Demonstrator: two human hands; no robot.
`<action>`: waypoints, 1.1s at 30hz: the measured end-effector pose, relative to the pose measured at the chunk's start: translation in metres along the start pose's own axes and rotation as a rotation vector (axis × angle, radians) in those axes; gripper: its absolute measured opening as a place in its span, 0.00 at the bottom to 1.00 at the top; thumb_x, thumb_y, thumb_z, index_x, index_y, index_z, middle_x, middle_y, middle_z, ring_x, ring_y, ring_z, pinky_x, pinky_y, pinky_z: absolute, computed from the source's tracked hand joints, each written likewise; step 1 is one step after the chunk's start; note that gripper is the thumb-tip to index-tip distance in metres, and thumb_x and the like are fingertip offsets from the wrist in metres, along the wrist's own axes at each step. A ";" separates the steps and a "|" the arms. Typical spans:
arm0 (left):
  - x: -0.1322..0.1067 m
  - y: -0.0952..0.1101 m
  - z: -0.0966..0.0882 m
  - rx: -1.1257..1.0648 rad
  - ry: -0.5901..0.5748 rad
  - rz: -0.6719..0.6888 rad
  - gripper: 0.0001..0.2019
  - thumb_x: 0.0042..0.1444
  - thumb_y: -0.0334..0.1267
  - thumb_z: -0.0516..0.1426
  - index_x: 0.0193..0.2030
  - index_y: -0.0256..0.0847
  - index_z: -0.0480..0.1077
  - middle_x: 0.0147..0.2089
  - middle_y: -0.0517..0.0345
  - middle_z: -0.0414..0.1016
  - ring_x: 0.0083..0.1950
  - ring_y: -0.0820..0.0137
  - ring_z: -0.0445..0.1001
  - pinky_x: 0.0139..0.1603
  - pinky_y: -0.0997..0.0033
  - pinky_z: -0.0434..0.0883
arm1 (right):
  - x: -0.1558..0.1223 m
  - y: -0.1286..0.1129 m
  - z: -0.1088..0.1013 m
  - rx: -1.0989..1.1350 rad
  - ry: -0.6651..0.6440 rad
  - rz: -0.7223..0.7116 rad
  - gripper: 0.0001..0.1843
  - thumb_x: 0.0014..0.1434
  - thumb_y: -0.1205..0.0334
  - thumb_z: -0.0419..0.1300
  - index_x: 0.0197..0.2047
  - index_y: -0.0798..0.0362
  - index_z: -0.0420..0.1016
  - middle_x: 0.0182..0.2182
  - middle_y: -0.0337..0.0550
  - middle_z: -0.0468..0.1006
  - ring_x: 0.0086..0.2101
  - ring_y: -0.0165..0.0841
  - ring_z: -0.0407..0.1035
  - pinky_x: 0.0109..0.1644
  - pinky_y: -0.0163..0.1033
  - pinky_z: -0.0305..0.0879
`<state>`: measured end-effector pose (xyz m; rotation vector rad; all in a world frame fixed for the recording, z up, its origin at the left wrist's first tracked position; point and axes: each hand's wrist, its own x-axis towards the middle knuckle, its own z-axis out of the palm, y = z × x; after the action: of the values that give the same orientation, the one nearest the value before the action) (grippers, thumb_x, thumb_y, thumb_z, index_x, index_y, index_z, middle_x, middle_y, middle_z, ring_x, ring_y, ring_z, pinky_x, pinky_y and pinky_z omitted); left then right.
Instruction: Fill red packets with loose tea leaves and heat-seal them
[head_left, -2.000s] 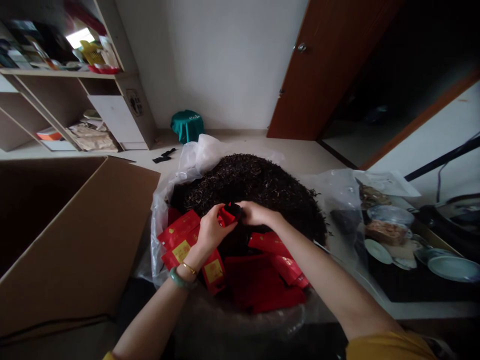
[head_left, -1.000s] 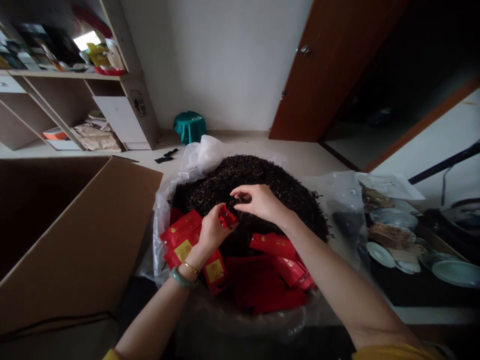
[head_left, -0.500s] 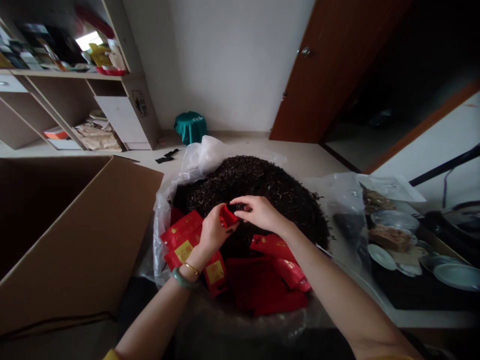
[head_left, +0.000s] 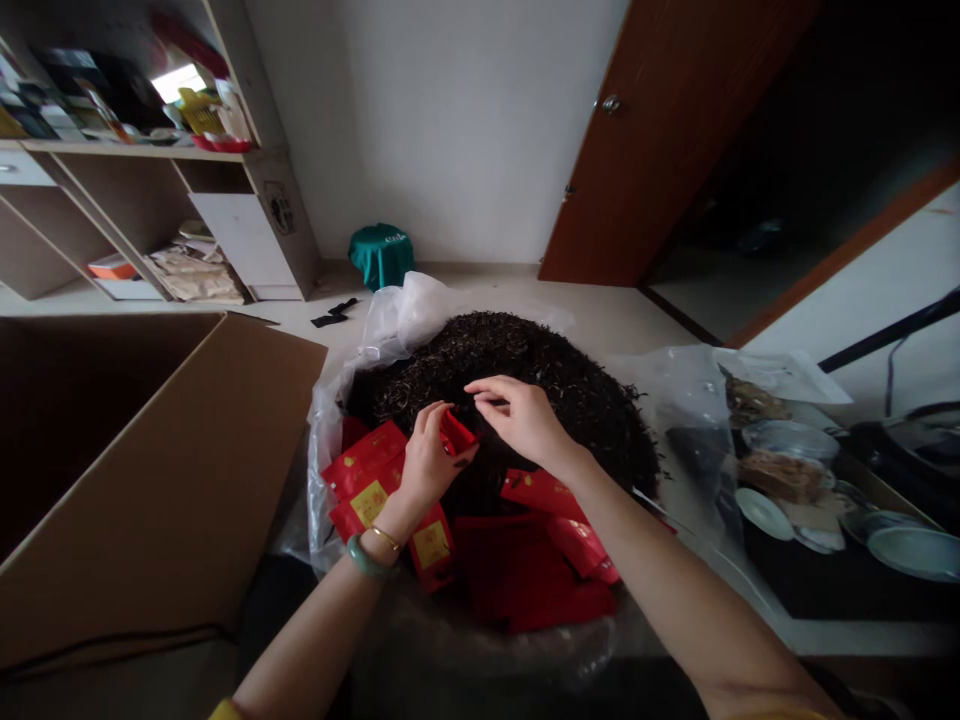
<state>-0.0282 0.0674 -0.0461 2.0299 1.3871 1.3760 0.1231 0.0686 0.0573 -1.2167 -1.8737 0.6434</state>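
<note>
My left hand [head_left: 429,460] is closed around a small red packet [head_left: 454,432], its open mouth facing up. Just to the right of that mouth, my right hand [head_left: 517,415] hovers with fingers a little apart and nothing visible in them. Both hands are over a big heap of dark, dry leaves [head_left: 517,345] that look like tea. Red packets with yellow labels [head_left: 369,500] lie to the left under my left hand. More red packets [head_left: 532,570] are spread over the near side of the heap, partly hidden by my right forearm.
Clear plastic sheeting [head_left: 330,400] surrounds the heap. An open cardboard box [head_left: 172,470] stands at the left. On the right, a low table [head_left: 847,590] carries dishes and a glass bowl [head_left: 791,440]. A green-covered bin [head_left: 382,255] stands by the wall.
My right hand has come away from the packet's mouth, and its fingers have let go of the dark leaves they held there. My left hand keeps the packet in nearly the same place.
</note>
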 end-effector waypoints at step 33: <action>-0.006 0.001 0.002 0.034 -0.047 -0.101 0.42 0.39 0.30 0.67 0.62 0.39 0.55 0.49 0.47 0.71 0.47 0.60 0.74 0.47 0.58 0.73 | -0.018 0.001 0.008 -0.562 -0.235 -0.107 0.11 0.55 0.57 0.65 0.40 0.50 0.80 0.41 0.49 0.76 0.45 0.43 0.68 0.50 0.46 0.67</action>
<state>-0.0264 0.0626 -0.0496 1.9712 1.4808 1.2630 0.1215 0.0525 0.0459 -1.4152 -2.4001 0.2042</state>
